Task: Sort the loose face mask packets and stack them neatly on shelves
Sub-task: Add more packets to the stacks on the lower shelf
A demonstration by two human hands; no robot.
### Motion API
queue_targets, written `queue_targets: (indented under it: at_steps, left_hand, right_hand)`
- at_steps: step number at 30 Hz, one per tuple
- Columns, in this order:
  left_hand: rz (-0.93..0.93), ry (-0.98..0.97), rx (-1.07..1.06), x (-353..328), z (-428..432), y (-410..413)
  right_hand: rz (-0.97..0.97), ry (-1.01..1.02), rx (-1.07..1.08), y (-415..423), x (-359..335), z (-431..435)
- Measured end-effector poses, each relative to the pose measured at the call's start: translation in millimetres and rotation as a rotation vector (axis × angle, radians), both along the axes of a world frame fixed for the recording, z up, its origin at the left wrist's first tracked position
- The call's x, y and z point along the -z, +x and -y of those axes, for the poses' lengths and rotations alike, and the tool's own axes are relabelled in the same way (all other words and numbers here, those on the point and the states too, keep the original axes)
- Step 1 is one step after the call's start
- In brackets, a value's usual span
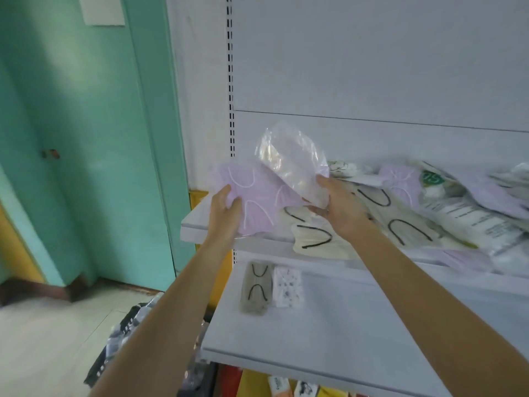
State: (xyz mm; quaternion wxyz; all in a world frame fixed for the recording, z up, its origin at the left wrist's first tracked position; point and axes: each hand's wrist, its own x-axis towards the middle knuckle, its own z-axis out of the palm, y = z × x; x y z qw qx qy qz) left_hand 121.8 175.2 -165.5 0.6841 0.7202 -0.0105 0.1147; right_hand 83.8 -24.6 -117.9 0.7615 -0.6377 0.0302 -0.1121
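Two packets held | left hand (226, 212): lilac mask packet (259, 196) | right hand (342, 209): clear packet (292, 164) | sorting; next, likely lilac stack, lower shelf (372, 325)

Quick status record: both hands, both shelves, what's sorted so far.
left hand: holds lilac mask packet
right hand: holds clear plastic packet
upper shelf: loose pile of cream, lilac and white packets, unsorted
lower shelf: grey packet and white patterned packet, side by side near the left end
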Motion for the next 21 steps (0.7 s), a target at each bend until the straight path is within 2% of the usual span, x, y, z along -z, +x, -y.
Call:
queue_targets:
  at_steps: [2,3,4,5,7,9,11,14,18,21]
  left_hand:
    - [-0.014,-0.115,0.04,-4.7,0.6,-0.4]
    - [-0.027,-0.183,0.072,-5.8,-0.2,-1.2]
    - [-0.047,-0.237,0.107,-6.2,-1.5,-2.7]
    - [-0.061,-0.264,0.141,-6.9,-3.0,-3.9]
    - [-0.059,-0.193,0.136,-6.1,-5.1,-2.6]
    - [-0.071,-0.137,0.076,-5.5,-5.8,0.1]
    - [-0.096,-0.139,0.061,-8.0,-5.7,1.0]
    - [-0.067,-0.117,0.075,-8.4,-5.7,2.6]
    - [-0.07,0.014,0.027,-4.7,-5.5,6.4]
    - [-0.07,-0.01,0.038,-5.7,-4.9,5.9]
  right_hand:
    - [0.201,-0.622,0.122,-10.0,5.0,-12.2]
    - [0.259,-0.876,0.095,-11.1,9.6,-19.3]
    - [0.243,-1.034,0.007,-12.5,13.1,-27.5]
    - [0.214,-1.111,-0.094,-13.3,16.2,-35.4]
    - [0.232,-1.112,-0.152,-10.4,17.7,-47.9]
    - [0.257,-1.102,0.039,5.9,14.1,-48.4]
    - [0.194,-1.23,0.183,28.5,10.9,-38.3]
    - [0.018,-1.329,0.158,58.0,7.1,-23.0]
    - [-0.065,-1.27,0.112,87.9,0.5,-17.9]
    - [-0.103,-1.315,0.177,95.3,-1.2,-16.2]
